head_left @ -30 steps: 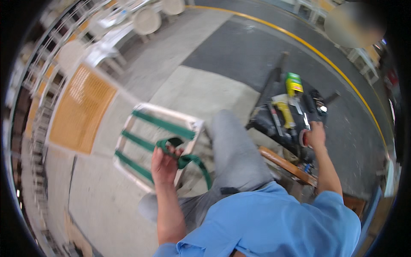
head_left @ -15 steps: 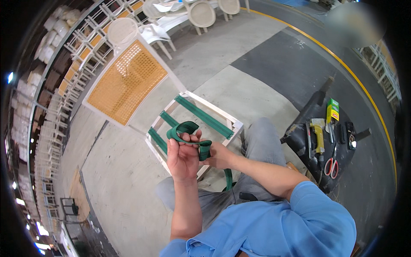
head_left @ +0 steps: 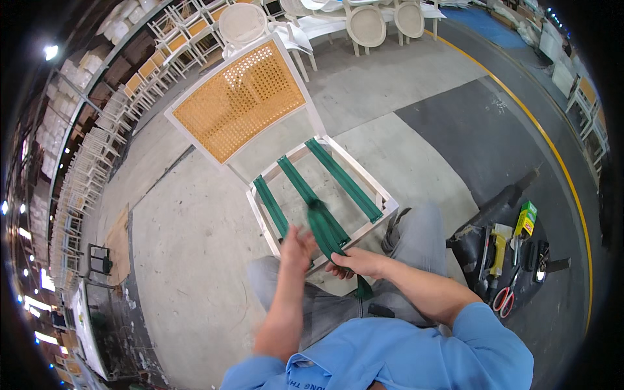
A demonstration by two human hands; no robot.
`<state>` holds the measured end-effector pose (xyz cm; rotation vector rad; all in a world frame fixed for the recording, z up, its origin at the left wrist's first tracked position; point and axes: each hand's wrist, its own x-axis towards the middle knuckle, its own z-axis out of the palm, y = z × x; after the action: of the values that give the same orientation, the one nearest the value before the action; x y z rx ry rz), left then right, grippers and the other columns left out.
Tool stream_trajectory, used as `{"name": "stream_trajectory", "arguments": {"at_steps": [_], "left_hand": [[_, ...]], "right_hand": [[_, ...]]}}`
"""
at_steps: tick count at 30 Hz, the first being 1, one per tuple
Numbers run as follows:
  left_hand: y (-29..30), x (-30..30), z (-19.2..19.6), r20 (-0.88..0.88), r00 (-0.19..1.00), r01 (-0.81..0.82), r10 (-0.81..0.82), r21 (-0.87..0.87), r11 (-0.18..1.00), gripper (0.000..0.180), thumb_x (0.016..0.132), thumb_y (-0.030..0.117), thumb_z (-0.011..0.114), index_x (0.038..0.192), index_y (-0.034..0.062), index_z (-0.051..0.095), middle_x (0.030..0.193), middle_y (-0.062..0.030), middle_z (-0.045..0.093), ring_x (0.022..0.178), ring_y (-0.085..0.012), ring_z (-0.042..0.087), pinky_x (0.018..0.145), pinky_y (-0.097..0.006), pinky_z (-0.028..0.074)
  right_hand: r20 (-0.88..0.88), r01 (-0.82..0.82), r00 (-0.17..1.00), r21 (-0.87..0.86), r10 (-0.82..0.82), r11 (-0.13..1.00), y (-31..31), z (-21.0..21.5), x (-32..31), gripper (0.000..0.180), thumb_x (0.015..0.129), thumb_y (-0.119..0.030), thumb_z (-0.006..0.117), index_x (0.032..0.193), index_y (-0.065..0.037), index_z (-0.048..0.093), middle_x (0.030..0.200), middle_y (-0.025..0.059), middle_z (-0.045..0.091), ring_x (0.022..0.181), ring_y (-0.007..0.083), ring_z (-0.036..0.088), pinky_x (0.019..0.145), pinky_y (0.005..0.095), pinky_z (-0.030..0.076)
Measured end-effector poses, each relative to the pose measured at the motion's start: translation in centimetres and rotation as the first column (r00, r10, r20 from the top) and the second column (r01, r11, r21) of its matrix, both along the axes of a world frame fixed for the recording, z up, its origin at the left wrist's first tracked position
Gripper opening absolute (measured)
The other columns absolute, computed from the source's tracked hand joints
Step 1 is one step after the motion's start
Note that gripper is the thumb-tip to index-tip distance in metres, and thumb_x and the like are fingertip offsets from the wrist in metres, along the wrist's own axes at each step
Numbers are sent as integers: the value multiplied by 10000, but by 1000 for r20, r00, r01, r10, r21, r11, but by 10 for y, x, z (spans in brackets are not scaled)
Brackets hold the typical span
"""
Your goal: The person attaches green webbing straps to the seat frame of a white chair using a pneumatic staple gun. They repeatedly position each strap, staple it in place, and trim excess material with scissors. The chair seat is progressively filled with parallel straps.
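My right hand (head_left: 359, 263) is closed around a loose green webbing strap (head_left: 325, 227) near the front rail of a white chair frame (head_left: 357, 162). The strap's far part stretches over the seat opening, its end blurred, and a tail hangs below my hand. My left hand (head_left: 298, 249) is left of the strap, slightly blurred, fingers apart and apparently holding nothing. Green bands cross the seat frame from back to front: a left band (head_left: 270, 205), a middle band (head_left: 296, 179) partly covered by the loose strap, and a right band (head_left: 344, 181). The chair has a woven cane back (head_left: 244, 101).
To the right, a dark padded stool (head_left: 468, 244) holds a yellow-bodied tool (head_left: 499, 250), red-handled scissors (head_left: 504, 300) and a green-and-yellow box (head_left: 526, 220). Rows of chairs (head_left: 107, 130) line the left, with round-backed chairs (head_left: 366, 27) at the back. My knees flank the seat front.
The strap was gathered in folds at my left hand; now it is unfurled over the seat. My left hand has come off it and lowered, while my right hand keeps hold. The view has shifted.
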<state>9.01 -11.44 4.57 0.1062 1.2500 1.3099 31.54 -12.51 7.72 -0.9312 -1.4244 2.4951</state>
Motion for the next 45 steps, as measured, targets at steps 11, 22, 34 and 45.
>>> {"name": "stream_trajectory", "arguments": {"at_steps": [11, 22, 34, 45], "left_hand": [[-15, 40, 19, 259, 891, 269, -373, 359, 893, 358, 1058, 192, 592, 1365, 10, 561, 1240, -155, 697, 1071, -332, 709, 909, -486, 607], [-36, 67, 73, -263, 901, 409, -347, 241, 880, 257, 1086, 186, 535, 1079, -57, 620, 940, -161, 718, 778, -283, 709, 714, -425, 608], [-45, 82, -11, -958, -233, 672, -169, -284, 683, 599, 869, 238, 799, 1375, 3, 582, 1100, -177, 746, 993, -357, 729, 883, -445, 563], [-17, 89, -61, -756, -470, 528, -455, -654, 542, 269, 924, 209, 635, 1132, 47, 582, 1026, -254, 705, 976, -450, 690, 848, -546, 539]], "right_hand": [[-46, -148, 987, 128, 155, 981, 21, -29, 19, 402, 1043, -275, 646, 1360, -28, 662, 1272, 71, 713, 1173, 175, 645, 1074, 329, 460], [-334, 42, 941, -41, -53, 998, 36, -23, 40, 486, 1077, -351, 582, 1470, -68, 539, 1150, 28, 672, 1006, 132, 618, 839, 285, 506], [-298, 603, 728, -149, -617, 783, 53, -6, 61, 188, 1016, -216, 700, 1097, -47, 675, 978, 17, 679, 818, 105, 651, 694, 287, 551], [-58, 637, 768, 172, -637, 752, 62, -13, 46, 373, 985, -288, 730, 1205, 13, 717, 1100, 28, 720, 1015, 125, 621, 908, 300, 500]]}}
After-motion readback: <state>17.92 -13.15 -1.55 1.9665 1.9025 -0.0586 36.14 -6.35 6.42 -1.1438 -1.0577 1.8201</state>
